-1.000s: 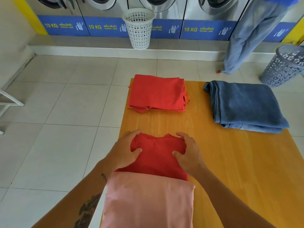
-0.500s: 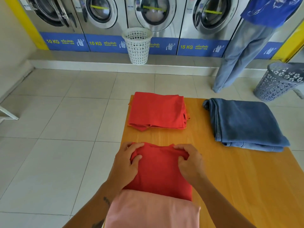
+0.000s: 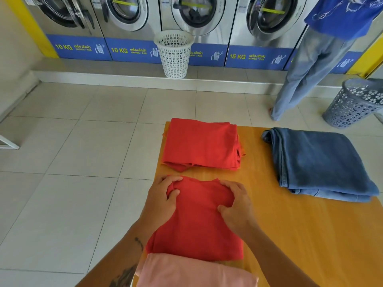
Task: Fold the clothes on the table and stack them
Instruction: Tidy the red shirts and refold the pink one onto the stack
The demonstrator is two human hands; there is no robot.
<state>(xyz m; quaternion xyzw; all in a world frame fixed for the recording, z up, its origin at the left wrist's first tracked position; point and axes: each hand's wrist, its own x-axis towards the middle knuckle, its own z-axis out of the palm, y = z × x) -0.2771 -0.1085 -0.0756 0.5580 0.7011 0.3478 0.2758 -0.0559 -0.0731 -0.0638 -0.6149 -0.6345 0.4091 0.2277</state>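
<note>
Clothes lie in four lots on the yellow wooden table (image 3: pixel 300 235). Nearest the middle is a folded red shirt (image 3: pixel 196 224), flat on the tabletop, with both hands gripping its far edge. The left hand (image 3: pixel 163 199) pinches the far left corner, its thumb on top and its fingers (image 3: pixel 167 180) curled over the bunched cloth. The right hand (image 3: pixel 236 206) does the same at the far right corner, thumb pressed on top of the fabric and fingers wrapped over the edge. How far the fingertips reach under the cloth cannot be seen, as the fabric covers them. The shirt's near edge touches or slips just under a folded pink garment (image 3: pixel 192 272), which is cut off by the bottom of the picture, so its full shape is not visible.

Beyond the hands, close to the table's far left corner, sits a second folded red garment (image 3: pixel 201 143); orange cloth peeks out at its right side, but whether that is a separate piece beneath is hard to tell. To the right, well apart from it, lies a pair of folded blue jeans (image 3: pixel 319 164).

On the tiled floor past the table stands a white basket (image 3: pixel 174 54) in front of a row of washing machines (image 3: pixel 196 15), whose tops are out of frame. A grey basket (image 3: pixel 356 102) leans at the right edge, partly cut off. Another person (image 3: pixel 317 59) stands by the machines, seen only from the torso down.
</note>
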